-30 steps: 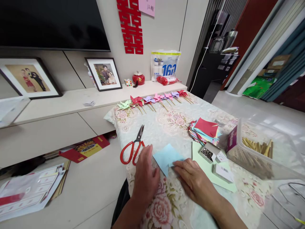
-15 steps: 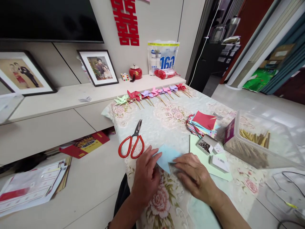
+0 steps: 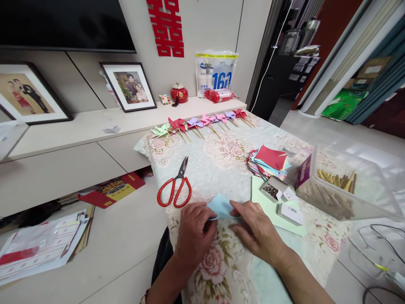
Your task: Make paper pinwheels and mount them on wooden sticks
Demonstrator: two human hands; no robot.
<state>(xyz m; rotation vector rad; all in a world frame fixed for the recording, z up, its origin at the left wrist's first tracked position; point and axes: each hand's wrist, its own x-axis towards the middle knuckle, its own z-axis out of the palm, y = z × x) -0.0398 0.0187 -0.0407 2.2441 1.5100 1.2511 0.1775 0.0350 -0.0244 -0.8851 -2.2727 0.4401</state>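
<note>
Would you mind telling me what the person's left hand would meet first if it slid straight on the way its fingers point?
The left hand points up and to the right, fingertips on the light blue paper. Beyond that, probably the green sheet, then the open box of pins, though depth is unclear.

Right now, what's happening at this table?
A person is folding a light blue paper on the flowered cloth, left hand and right hand both pressing it flat. Red scissors lie just beyond the left hand. A paper stack, a pin box and a row of pinwheels lie further out.
</note>
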